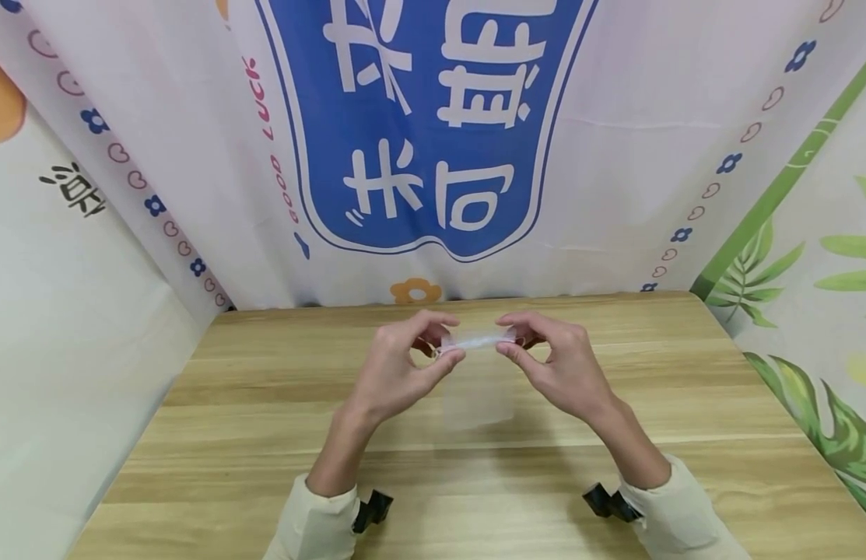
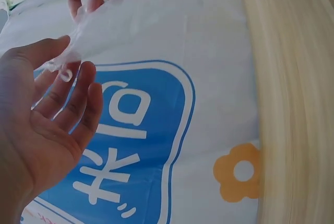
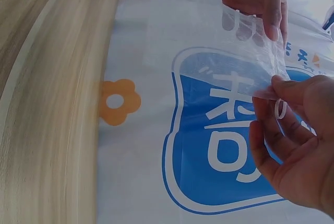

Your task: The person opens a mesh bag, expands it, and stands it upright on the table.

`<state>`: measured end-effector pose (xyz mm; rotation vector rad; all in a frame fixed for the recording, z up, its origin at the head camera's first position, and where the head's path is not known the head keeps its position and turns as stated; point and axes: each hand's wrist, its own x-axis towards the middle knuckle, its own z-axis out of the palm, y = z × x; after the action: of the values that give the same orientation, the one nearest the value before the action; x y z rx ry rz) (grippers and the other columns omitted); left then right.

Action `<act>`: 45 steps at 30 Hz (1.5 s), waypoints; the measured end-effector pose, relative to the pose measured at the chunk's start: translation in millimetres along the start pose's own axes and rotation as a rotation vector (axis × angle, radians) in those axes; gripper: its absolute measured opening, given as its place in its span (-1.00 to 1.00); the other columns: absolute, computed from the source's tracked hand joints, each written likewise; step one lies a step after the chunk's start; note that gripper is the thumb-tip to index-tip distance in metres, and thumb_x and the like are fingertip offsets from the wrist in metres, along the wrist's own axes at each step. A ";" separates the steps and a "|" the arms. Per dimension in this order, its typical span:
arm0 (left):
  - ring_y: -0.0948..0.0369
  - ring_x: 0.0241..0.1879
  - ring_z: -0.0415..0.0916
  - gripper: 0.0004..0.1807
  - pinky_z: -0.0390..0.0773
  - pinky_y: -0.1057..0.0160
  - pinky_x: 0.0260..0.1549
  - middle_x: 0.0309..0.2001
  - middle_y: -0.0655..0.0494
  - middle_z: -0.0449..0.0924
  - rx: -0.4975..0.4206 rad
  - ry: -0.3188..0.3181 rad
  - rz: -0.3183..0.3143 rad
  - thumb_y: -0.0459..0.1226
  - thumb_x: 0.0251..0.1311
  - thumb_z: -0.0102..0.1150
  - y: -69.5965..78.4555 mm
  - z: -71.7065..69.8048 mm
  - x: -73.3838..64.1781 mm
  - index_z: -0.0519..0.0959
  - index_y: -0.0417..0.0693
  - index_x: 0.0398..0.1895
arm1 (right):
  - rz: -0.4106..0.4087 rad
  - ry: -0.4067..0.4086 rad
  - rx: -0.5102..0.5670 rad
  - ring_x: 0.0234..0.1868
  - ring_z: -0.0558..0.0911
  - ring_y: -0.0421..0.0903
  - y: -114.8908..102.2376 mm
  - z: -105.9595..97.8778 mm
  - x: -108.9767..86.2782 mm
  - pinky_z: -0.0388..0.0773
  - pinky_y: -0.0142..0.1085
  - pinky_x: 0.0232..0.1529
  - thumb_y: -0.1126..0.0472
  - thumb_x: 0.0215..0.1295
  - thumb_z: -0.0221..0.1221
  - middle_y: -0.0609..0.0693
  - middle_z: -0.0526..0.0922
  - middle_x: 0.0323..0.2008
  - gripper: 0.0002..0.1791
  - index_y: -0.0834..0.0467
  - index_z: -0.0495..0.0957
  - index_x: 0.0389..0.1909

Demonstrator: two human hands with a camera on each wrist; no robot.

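A see-through plastic bag (image 1: 478, 397) hangs upright over the table, its gathered upper edge stretched between both hands. My left hand (image 1: 408, 362) pinches one upper corner between thumb and index finger. At the opposite corner, my right hand (image 1: 555, 362) does the same. Small white loops, like drawstring ends, stick out at each corner; one loop (image 2: 66, 74) lies by the left fingers and another loop (image 3: 281, 109) by the right. In the right wrist view the left fingers show through the clear film (image 3: 229, 51). The remaining fingers of both hands are loosely bent.
Beneath the hands is a wood-grain table (image 1: 264, 435). A white curtain (image 1: 636, 155) with a blue printed emblem hangs along its back edge. Black wrist mounts (image 1: 372, 511) sit at both sleeve cuffs. Leaf-patterned cloth (image 1: 825, 334) hangs on the right.
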<state>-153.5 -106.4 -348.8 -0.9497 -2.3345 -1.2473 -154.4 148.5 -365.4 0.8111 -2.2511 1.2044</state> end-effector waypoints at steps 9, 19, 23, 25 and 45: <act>0.24 -0.40 0.68 -0.69 0.77 0.32 -0.36 -0.37 0.02 0.77 -0.007 0.046 -0.028 -0.41 0.25 0.51 -2.0 2.6 -0.2 0.72 -0.21 0.05 | 0.016 0.032 0.011 -0.40 0.73 -0.24 -2.3 -3.1 -0.9 0.72 -0.41 -0.27 0.42 0.22 0.50 -0.11 0.76 -0.44 -0.68 0.16 0.76 -0.02; 0.21 -0.37 0.69 -0.68 0.81 0.23 -0.35 -0.31 -0.01 0.80 -0.053 0.029 -0.064 -0.43 0.28 0.47 -2.6 3.4 -0.2 0.70 -0.22 0.08 | 0.028 0.056 0.045 -0.40 0.69 -0.27 -3.6 -5.0 -0.1 0.68 -0.53 -0.23 0.45 0.27 0.46 -0.05 0.77 -0.42 -0.71 0.22 0.75 -0.01; 0.20 -0.34 0.71 -0.64 0.80 0.28 -0.33 -0.28 -0.01 0.80 -0.054 0.017 -0.085 -0.42 0.30 0.46 -1.6 4.0 0.0 0.68 -0.19 0.15 | 0.043 0.083 0.090 -0.40 0.68 -0.31 -3.9 -5.4 0.2 0.67 -0.54 -0.25 0.47 0.30 0.42 0.01 0.78 -0.38 -0.70 0.26 0.72 0.04; 0.20 -0.34 0.71 -0.63 0.79 0.31 -0.33 -0.28 -0.01 0.80 -0.051 0.021 -0.089 -0.42 0.30 0.47 -1.3 4.0 -0.1 0.67 -0.20 0.15 | 0.045 0.096 0.111 -0.39 0.70 -0.32 -4.2 -5.4 0.3 0.67 -0.53 -0.27 0.48 0.31 0.40 0.03 0.79 -0.37 -0.69 0.27 0.70 0.06; 0.21 -0.29 0.74 -0.74 0.82 0.17 -0.29 -0.24 0.01 0.83 -0.083 -0.012 -0.189 -0.36 0.32 0.46 -1.9 8.3 0.4 0.72 -0.17 0.05 | 0.065 0.315 0.256 -0.31 0.77 -0.40 -8.5 -6.5 3.3 0.72 -0.56 -0.13 0.60 0.34 0.29 0.33 0.73 -0.36 -0.66 0.50 0.56 0.12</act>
<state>-154.8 -100.1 -354.4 -0.7775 -2.4450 -1.4241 -150.2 149.3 -355.0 0.5916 -1.9069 1.5549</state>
